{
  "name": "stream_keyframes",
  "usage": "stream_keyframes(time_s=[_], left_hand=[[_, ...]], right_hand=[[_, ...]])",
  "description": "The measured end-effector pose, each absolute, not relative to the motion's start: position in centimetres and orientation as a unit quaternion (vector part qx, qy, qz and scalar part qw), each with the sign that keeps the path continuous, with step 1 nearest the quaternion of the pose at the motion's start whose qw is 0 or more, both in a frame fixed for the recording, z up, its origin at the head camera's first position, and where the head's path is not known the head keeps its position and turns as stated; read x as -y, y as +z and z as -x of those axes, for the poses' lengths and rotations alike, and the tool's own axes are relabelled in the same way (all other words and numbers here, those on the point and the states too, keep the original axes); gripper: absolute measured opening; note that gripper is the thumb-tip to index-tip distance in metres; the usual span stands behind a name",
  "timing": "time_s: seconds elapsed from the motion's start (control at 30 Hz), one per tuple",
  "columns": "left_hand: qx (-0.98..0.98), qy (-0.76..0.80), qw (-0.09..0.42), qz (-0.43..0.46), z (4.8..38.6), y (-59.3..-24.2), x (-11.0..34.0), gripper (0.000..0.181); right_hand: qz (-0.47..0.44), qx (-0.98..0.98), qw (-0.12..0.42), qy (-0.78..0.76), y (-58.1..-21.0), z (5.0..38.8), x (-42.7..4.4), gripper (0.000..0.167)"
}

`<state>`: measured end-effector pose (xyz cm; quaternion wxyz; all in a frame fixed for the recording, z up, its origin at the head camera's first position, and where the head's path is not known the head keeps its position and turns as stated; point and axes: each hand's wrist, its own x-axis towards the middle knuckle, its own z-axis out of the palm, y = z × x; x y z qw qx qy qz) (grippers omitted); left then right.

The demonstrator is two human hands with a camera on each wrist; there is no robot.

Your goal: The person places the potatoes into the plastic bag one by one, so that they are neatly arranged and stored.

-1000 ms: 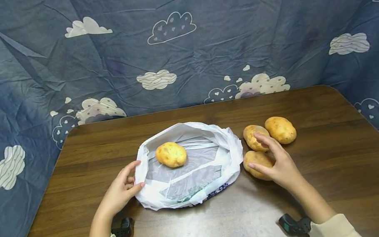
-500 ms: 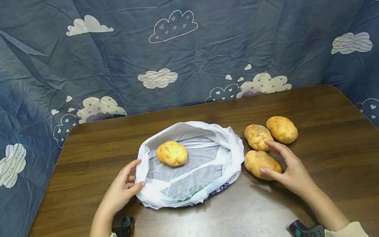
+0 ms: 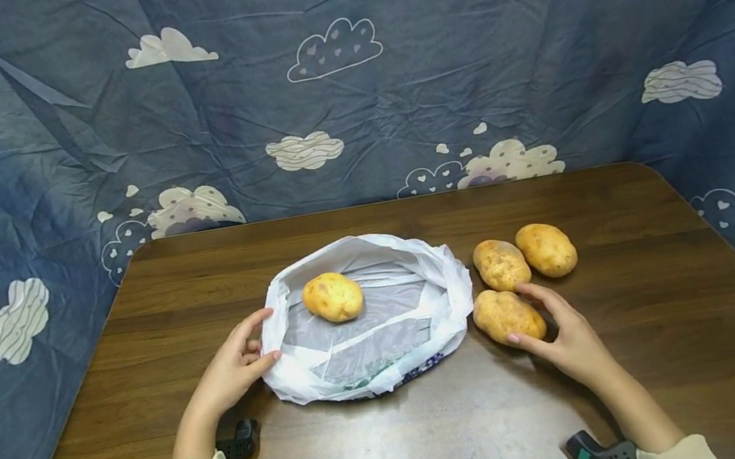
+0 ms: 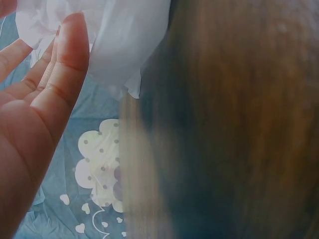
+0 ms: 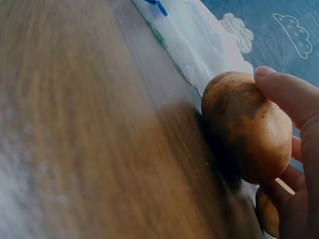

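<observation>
A white plastic bag lies with its mouth spread wide at mid-table, and one yellow potato rests inside it. At the bag's left rim is my left hand; its thumb and forefinger touch the plastic, apart from each other. In the left wrist view the thumb lies nearly straight against the white film. My right hand holds the right end of a potato beside the bag, thumb on the near side and fingers on the far side. The right wrist view shows dark patches on this potato.
Two more potatoes, a brownish one and a yellow one, lie just behind the held one. The wooden table ends at a blue cloth printed with clouds.
My right hand has moved right and toward me, from above the potatoes to the right end of the nearest one. The left hand and the bag stay about where they were.
</observation>
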<state>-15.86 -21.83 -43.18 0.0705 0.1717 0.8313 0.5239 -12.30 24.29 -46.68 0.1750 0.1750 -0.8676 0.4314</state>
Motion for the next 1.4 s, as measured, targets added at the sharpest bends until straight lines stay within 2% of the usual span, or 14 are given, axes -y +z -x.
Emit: stream_keyframes(time_s=[0.37,0.8,1.4], left_hand=[[-0.83,0.526,0.069,-0.173,15.9,-43.3,21.9,0.059],[-0.83,0.525,0.066,-0.177,15.9,-43.2,21.8,0.06],[-0.83,0.525,0.068,-0.175,15.9,-43.2,21.9,0.059]], right_hand=[[-0.16,0.86,0.161,0.456,-43.8,11.0,-22.5,0.061],[-0.151,0.854,0.159,0.472,-44.1,10.9,-22.5,0.057],[-0.135,0.818,0.198,0.523,-43.9,10.8,-21.9,0.058]])
